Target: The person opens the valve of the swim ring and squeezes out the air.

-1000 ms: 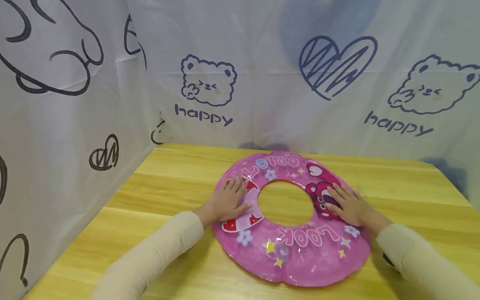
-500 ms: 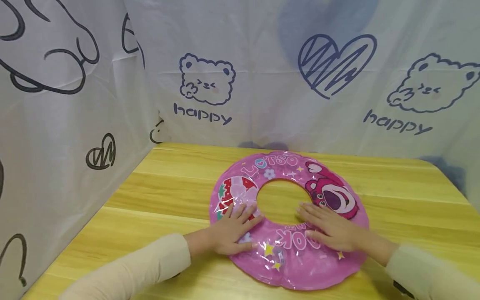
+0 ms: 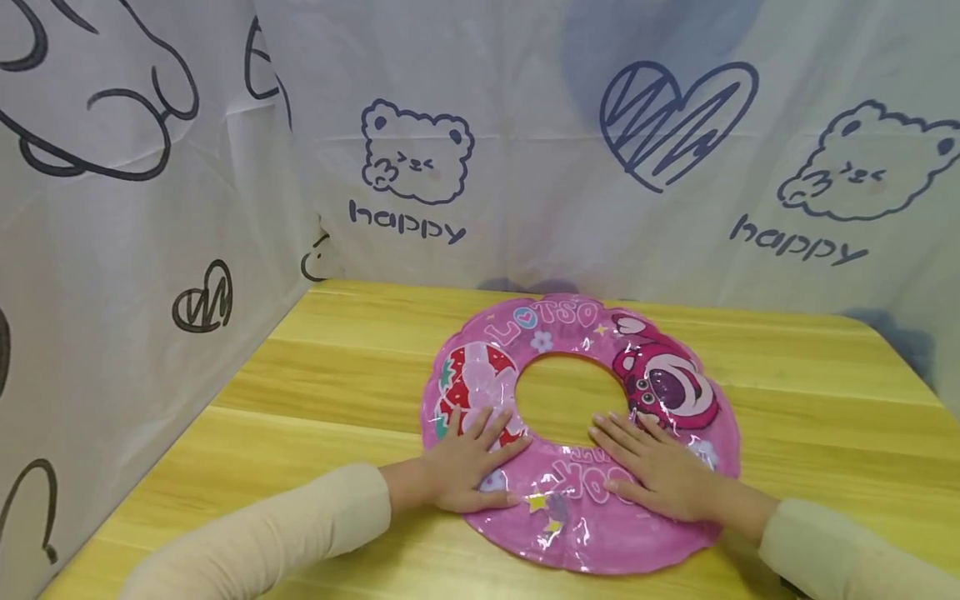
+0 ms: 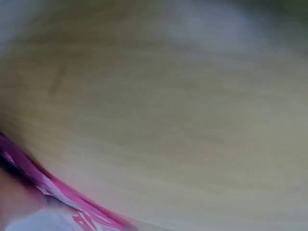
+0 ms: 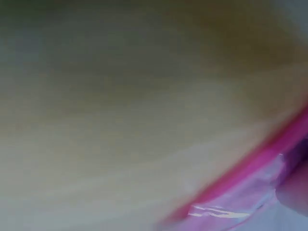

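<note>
A pink inflatable swim ring [image 3: 600, 542] lies flat on the table in the head view, printed with strawberries, a bear face, stars and lettering. My left hand [image 3: 468, 467] rests on its near left part, fingers spread over the lower strawberry print. On the near right part lies my right hand [image 3: 660, 471], fingers straight and pointing toward the centre hole, covering some of the lettering. Both wrist views are blurred; the left one shows the ring's pink edge [image 4: 72, 195] beside a bit of hand, and the right one shows the edge [image 5: 240, 173] likewise.
The yellow wood-grain table [image 3: 300, 400] extends around the ring on all sides. A white cloth [image 3: 540, 200] with bear and heart drawings hangs behind the table, and another cloth side [image 3: 120, 250] stands along the left edge.
Both hands have slid from the ring's left and right sides toward its near part, uncovering the strawberry and bear prints. Over the last half second they have hardly moved.
</note>
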Motion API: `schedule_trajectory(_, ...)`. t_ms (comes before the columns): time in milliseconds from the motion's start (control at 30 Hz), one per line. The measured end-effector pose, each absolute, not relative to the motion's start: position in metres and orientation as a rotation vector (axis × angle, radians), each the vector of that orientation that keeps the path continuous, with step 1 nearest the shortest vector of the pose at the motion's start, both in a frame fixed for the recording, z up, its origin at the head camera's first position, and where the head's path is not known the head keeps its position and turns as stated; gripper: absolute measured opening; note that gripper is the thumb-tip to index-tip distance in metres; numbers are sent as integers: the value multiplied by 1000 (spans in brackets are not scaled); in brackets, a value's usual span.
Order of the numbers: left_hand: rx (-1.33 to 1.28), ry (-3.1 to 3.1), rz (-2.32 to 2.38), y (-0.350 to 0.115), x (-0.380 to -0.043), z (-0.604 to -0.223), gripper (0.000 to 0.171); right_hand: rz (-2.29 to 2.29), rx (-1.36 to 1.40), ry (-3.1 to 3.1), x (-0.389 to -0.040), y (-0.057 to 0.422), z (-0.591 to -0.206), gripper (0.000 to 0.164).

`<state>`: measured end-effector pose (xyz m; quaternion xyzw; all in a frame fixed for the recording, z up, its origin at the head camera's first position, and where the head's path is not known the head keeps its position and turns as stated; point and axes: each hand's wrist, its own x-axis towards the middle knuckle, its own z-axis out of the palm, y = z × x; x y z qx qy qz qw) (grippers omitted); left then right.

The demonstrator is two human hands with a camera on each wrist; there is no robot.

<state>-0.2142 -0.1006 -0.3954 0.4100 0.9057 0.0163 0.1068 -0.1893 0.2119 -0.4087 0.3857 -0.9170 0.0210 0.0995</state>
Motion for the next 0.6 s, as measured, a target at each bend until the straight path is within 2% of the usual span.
schedule_trajectory(100,1227,2715,-15,-95,-210,-392,75,4,1159,-2651,-186,206,-401,59)
schedule_trajectory(333,1215,2727,-14,-81,-195,-387,91,191,1360,-2678,-165,186,-399,65)
schedule_trajectory(600,1207,2697,-50,-83,-201,-389,93,172,1311,-2688,-158,179,-402,64)
